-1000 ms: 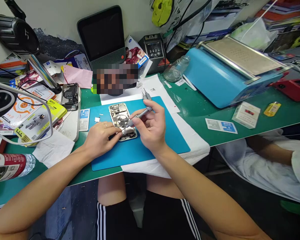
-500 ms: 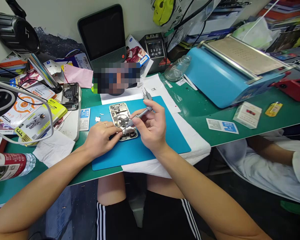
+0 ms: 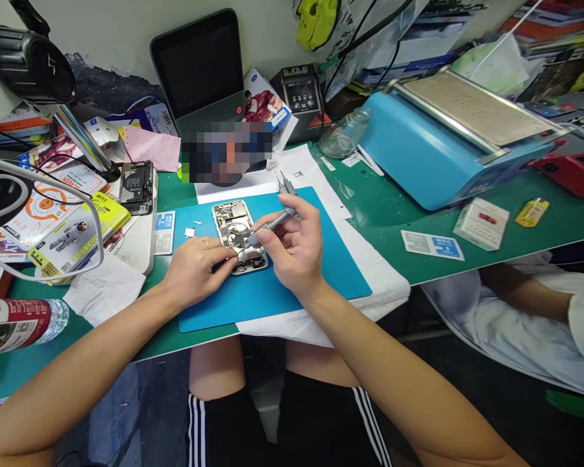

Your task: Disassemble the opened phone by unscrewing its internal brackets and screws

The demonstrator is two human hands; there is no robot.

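Observation:
An opened phone (image 3: 240,227) with bare inner parts lies on the blue mat (image 3: 214,305). My right hand (image 3: 294,243) grips a grey screwdriver (image 3: 275,222), its tip down at the lower part of the phone. Between the same hand's fingers and pointing up is a pair of grey tweezers (image 3: 287,185). My left hand (image 3: 202,264) has its fingers pressed together at the phone's lower left edge; whether a small part is between them is hidden. Small metal pieces (image 3: 189,232) rest on the mat left of the phone.
Another opened phone (image 3: 136,188) and yellow battery boxes (image 3: 80,237) are at the left, with a bottle (image 3: 24,324) near the front. A blue machine (image 3: 418,149), a glass jar (image 3: 345,133) and a white box (image 3: 481,224) stand at the right. A person's arm (image 3: 525,295) shows at far right.

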